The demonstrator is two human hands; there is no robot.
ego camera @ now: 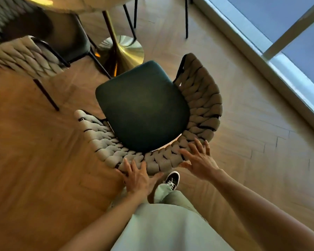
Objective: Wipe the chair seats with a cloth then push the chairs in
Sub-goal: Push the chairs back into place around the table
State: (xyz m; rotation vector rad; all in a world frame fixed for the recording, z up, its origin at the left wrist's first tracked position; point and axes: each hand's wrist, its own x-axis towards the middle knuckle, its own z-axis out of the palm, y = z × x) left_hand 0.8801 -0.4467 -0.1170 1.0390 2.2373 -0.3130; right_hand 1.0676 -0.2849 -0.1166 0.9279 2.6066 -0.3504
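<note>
Behind the chair (pixel 143 105), both open hands, left hand (pixel 138 176) and right hand (pixel 199 160), press its woven backrest (pixel 159 160), legs hidden.

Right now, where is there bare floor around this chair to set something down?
Bare floor lies between the woven backrest and window frame. Left, toward the second chair, it's also bare. Crowded at the table's gold base.
</note>
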